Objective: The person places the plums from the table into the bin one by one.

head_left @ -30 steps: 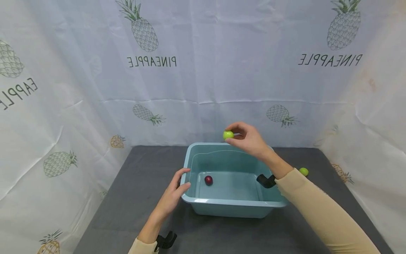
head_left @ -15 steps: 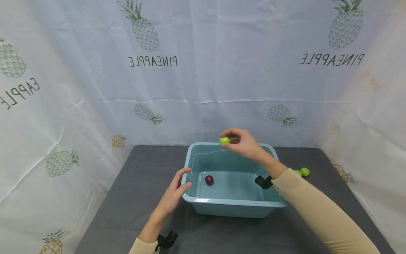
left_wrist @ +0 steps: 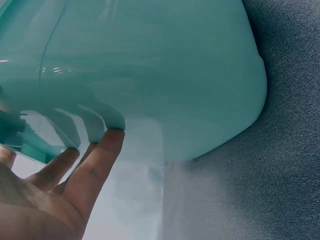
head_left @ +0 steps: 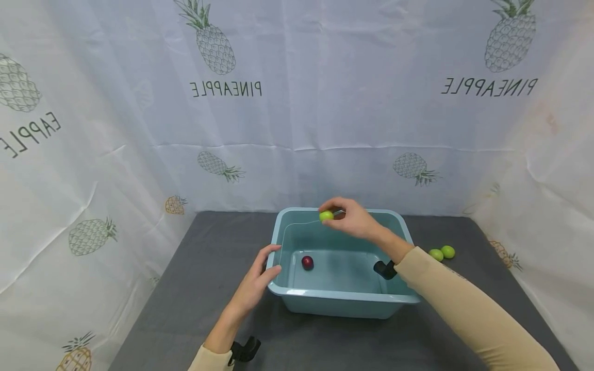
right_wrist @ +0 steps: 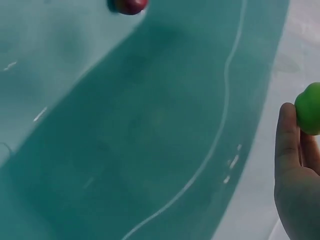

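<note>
In the head view, my right hand (head_left: 350, 219) pinches a small round green fruit (head_left: 326, 216) between thumb and fingers, above the back of a light blue-green plastic basin (head_left: 343, 295). The right wrist view shows the same green fruit (right_wrist: 310, 109) at its right edge. My left hand (head_left: 252, 283) holds the basin's left rim. In the left wrist view, its fingers (left_wrist: 95, 167) touch the outer wall just below that rim. A dark red round fruit (head_left: 307, 263), perhaps a plum, lies on the basin floor toward the left.
Two more green fruits (head_left: 442, 253) lie close together on the dark grey tabletop (head_left: 199, 268), right of the basin. A white cloth (head_left: 297, 118) printed with pineapples hangs behind and at both sides. Both wrists wear black mounts (head_left: 246, 350).
My right hand has lowered and shifted slightly left with the green fruit, toward the basin's back wall. Its forearm uncovers a second green fruit on the table. The left hand keeps its place.
</note>
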### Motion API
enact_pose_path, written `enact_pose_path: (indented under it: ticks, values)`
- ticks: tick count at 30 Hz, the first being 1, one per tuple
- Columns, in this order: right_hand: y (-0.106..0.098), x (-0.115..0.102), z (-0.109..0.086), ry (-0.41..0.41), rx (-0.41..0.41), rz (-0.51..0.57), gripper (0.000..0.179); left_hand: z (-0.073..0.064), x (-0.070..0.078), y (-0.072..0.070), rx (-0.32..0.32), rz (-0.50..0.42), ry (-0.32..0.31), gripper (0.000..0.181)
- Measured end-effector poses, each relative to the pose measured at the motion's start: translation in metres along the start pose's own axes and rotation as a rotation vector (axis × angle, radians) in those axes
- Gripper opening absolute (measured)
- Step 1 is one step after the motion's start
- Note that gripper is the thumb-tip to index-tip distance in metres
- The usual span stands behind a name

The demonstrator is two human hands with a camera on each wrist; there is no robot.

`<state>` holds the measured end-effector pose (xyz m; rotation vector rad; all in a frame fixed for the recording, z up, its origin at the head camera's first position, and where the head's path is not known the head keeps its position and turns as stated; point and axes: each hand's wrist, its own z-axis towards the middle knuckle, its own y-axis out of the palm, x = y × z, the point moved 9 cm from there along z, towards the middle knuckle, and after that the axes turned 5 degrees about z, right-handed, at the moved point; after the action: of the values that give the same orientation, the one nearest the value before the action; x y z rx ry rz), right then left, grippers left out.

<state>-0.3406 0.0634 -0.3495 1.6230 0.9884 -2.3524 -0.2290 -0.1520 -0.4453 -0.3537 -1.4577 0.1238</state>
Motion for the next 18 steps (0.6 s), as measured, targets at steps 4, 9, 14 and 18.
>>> enact_pose_path:
  ticks: [4,9,14,18]
  values:
    - [0.006,0.008,0.001,0.030,-0.034,-0.044,0.035,0.000,0.001,0.000,0.001,0.003,0.002,0.045]
    - [0.010,0.012,0.002,0.062,-0.054,-0.055,0.035,0.000,0.001,0.000,0.004,0.002,0.008,0.045]
    - [0.015,0.015,0.005,0.060,-0.083,-0.071,0.033,-0.001,0.002,0.000,0.007,0.004,0.023,0.045]
    - [0.023,0.019,0.007,0.056,-0.115,-0.090,0.030,0.000,0.001,0.000,0.008,0.008,0.025,0.045]
